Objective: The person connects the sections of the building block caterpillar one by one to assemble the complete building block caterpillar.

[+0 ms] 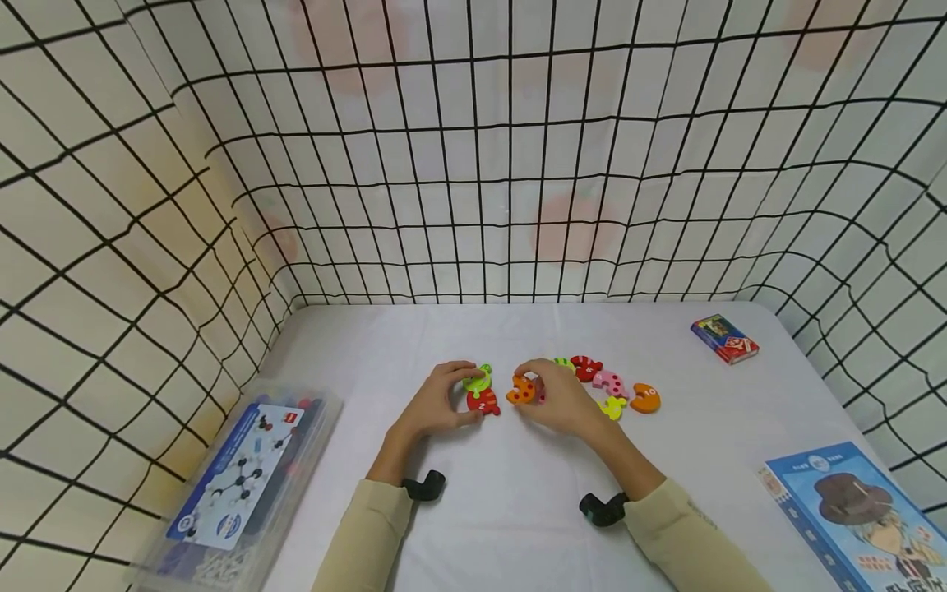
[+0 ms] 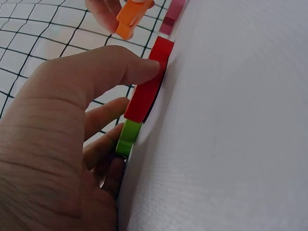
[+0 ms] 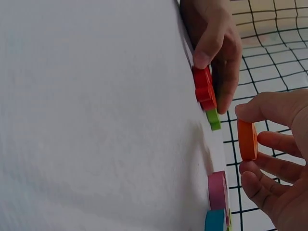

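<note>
A: Doing what with the left hand [image 1: 438, 401], just below the middle of the head frame?

B: Holding the red piece [image 1: 484, 402] and the green piece [image 1: 478, 381] between thumb and curled fingers, with both pieces on the table [image 1: 503, 501].

A: And with the right hand [image 1: 561, 400], a bit more to the right?

B: Pinching the orange piece [image 1: 521, 390] between thumb and fingers. Holding it up off the table, near the red piece but not touching.

A: Doing that well how?

B: Probably best pressing softly with the left thumb, not shoving the red piece off the green piece. Gripping the orange piece just by the edges, not hiding the spots. Going slowly, too, and not bumping the pink piece [image 3: 217, 187] or blue piece [image 3: 215, 221], low in the right wrist frame.

A: Leaving anything alone?

B: Maybe leaving the yellow piece [image 1: 612, 408] and the 10 piece [image 1: 646, 398] alone, right of the middle in the head frame.
</note>
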The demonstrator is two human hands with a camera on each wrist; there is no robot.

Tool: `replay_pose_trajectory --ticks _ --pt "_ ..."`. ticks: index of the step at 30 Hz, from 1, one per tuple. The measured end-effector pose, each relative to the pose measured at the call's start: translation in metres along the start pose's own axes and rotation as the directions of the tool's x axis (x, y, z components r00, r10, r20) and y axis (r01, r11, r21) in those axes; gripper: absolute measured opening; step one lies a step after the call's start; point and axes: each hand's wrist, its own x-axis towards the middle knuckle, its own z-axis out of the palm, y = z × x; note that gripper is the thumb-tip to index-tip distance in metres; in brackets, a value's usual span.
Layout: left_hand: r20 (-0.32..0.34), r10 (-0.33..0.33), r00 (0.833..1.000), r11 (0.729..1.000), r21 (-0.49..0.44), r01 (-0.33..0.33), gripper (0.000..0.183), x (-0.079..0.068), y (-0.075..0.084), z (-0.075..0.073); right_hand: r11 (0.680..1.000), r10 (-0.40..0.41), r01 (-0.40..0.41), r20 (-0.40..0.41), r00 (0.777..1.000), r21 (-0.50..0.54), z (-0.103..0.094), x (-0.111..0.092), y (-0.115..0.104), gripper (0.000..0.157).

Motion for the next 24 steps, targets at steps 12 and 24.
replay_pose_trajectory --ticks 12,24 --pt "0.004 0.008 1.000 1.000 -0.003 -0.008 0.066 -0.001 0.001 -0.001 1.000 -0.014 0.015 0.031 0.999 -0.008 0.018 -0.006 -0.009 0.047" --pt "-0.006 0.014 1.000 1.000 -0.012 -0.014 0.063 0.000 -0.001 -0.001 1.000 -0.020 0.020 0.034 0.999 -0.008 0.029 -0.006 -0.013 0.046"
